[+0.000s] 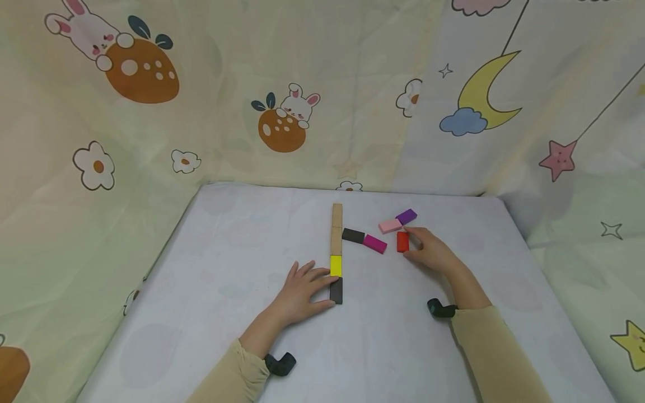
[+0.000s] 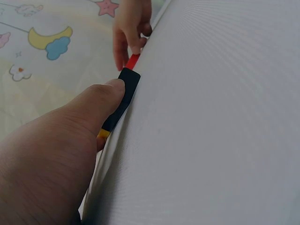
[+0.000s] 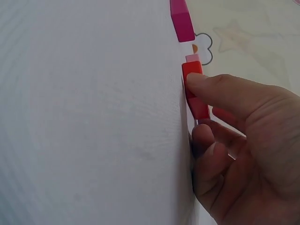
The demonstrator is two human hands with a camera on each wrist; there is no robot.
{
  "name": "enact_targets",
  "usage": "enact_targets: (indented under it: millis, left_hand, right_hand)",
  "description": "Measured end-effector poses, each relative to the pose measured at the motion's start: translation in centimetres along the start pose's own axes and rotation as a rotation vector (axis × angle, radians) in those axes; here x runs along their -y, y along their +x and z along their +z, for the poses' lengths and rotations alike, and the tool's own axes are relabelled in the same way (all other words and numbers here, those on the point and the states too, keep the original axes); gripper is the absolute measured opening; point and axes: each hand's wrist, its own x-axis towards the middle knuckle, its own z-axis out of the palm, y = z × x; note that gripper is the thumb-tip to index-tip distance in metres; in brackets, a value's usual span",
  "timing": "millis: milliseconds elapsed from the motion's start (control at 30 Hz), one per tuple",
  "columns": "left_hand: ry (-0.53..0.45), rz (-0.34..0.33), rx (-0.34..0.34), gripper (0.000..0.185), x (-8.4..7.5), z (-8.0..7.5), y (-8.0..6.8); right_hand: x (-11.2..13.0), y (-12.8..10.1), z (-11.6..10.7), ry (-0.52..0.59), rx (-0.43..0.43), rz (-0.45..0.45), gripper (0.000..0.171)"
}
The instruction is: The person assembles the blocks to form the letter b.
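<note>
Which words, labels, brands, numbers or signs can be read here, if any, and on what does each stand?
None: no text can be read.
The red block, the dark block and the other blocks show no readable lettering.
The backdrop cloth shows only drawings, such as a moon.
Any marking on the black wrist pieces is too small to read.

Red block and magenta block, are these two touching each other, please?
Apart. The head view shows it: a strip of white tabletop lies between the red block and the magenta block.
</note>
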Motion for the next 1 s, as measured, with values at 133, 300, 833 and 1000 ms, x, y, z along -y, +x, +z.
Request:
enact_targets:
  millis: [133,300,833,1000]
  left_hand:
    - [0.003,-0.001,0.000,0.057,0.0,0.1,0.0]
    - [0.009,0.001,0.002,0.057,0.0,0.2,0.1]
    - [0.006,-0.005,0.011,0.057,-0.1,0.0,0.1]
    - [0.006,-0.011,0.015,0.057,0.0,0.0,0.1]
  right_hand:
    - [-0.2,0.0,0.1,-0.008,-0.012,-0.025,0.071]
    - [-0.2,-0.4,0.2,-0.010,-0.028,-0.049,0.068]
    - [1.8,-3.4,1.6,0.040,0.000,-0.052,0.066]
    - [2.4,-3.9,2.0,0.030,0.007,-0.080,0.065]
